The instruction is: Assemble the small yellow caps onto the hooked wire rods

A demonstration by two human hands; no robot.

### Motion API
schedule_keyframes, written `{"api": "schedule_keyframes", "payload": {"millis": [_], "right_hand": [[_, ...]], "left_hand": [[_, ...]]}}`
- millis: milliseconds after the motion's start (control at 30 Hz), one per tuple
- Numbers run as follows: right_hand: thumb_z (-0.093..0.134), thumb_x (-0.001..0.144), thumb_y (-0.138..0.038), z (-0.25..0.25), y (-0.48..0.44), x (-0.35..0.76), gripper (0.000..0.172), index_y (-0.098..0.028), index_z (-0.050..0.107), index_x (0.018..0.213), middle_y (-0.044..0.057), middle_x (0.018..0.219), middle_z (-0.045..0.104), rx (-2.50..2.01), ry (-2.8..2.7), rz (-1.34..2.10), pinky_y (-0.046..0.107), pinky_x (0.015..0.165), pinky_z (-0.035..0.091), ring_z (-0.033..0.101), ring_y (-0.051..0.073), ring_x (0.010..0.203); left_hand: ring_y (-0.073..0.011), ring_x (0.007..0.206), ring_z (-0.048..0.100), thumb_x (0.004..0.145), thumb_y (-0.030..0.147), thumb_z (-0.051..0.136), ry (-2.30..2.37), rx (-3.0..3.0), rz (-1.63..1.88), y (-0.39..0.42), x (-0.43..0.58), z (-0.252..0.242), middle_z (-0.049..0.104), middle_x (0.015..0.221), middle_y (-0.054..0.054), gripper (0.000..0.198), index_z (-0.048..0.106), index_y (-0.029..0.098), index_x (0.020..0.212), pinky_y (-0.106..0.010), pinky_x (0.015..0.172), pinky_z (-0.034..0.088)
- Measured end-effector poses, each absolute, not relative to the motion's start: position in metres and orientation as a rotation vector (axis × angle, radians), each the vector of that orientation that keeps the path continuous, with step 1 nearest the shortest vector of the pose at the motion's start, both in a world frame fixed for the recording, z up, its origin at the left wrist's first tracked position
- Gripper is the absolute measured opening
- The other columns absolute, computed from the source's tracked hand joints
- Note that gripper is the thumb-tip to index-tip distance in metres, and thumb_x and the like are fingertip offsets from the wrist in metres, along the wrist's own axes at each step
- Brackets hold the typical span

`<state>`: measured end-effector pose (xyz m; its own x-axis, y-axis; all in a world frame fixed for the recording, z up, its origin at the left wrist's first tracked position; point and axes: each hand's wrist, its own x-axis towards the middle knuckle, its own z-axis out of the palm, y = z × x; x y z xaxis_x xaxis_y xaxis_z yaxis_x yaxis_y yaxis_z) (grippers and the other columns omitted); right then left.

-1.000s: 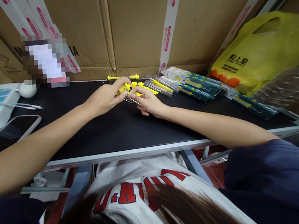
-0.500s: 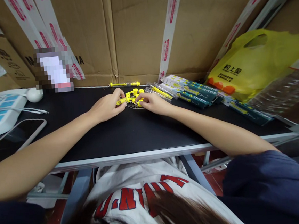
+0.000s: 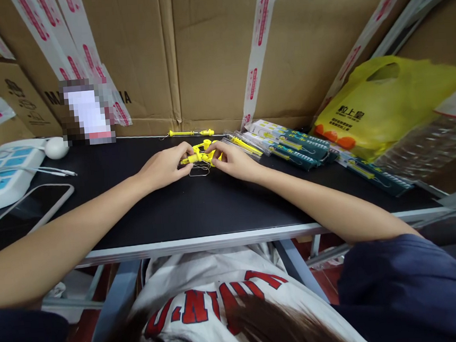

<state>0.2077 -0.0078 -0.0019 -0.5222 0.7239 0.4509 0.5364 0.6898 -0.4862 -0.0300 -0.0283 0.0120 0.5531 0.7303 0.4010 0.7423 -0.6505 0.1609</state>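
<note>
My left hand (image 3: 164, 167) is closed in a pinch on the end of a yellow spring scale (image 3: 190, 158), above the black table. Across from it, my right hand (image 3: 235, 161) has its fingers curled against the yellow pieces (image 3: 202, 146) bunched between both hands. Which piece the right fingertips grip is partly hidden. Thin wire hooks (image 3: 200, 172) stick out below the bunch, toward the table's front. Behind the hands lies another yellow spring scale (image 3: 190, 133) with a clear tube, along the table's back edge.
Clear tubes with yellow strips (image 3: 247, 143) and several green-and-white packs (image 3: 293, 141) lie right of my hands. Farther right stands a yellow plastic bag (image 3: 390, 103). A phone (image 3: 24, 215) and a white power strip (image 3: 8, 169) lie at left. Cardboard boxes (image 3: 209, 50) wall the back.
The yellow pieces between my hands have shifted, and the wire hooks show more clearly below them. My right fingers are curled in more. The view has tilted slightly.
</note>
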Motion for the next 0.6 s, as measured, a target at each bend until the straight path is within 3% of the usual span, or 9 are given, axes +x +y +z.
{"api": "schedule_keyframes", "payload": {"millis": [400, 600], "right_hand": [[0.067, 0.082, -0.029, -0.0028, -0.017, 0.2038, 0.033, -0.02, 0.048, 0.108, 0.0, 0.086, 0.06, -0.767, -2.264, 0.473, 0.027, 0.061, 0.043, 0.05, 0.012, 0.063], [0.065, 0.086, -0.028, -0.0068, -0.0156, 0.2047, 0.013, -0.019, 0.056, 0.083, 0.002, 0.08, 0.056, -0.719, -2.402, 0.228, 0.03, 0.068, 0.043, 0.052, 0.016, 0.072]], "left_hand": [[-0.0174, 0.084, 0.064, 0.093, 0.045, 0.049, -1.192, -2.883, -0.76, -0.0291, -0.0285, 0.01, 0.07, 0.099, -0.004, 0.037, 0.059, 0.02, 0.119, -0.026, 0.072, 0.043], [-0.0184, 0.087, 0.065, 0.098, 0.05, 0.04, -1.252, -2.771, -0.79, -0.0318, -0.0306, 0.0125, 0.071, 0.104, -0.004, 0.044, 0.058, 0.022, 0.127, -0.027, 0.073, 0.043]]}}
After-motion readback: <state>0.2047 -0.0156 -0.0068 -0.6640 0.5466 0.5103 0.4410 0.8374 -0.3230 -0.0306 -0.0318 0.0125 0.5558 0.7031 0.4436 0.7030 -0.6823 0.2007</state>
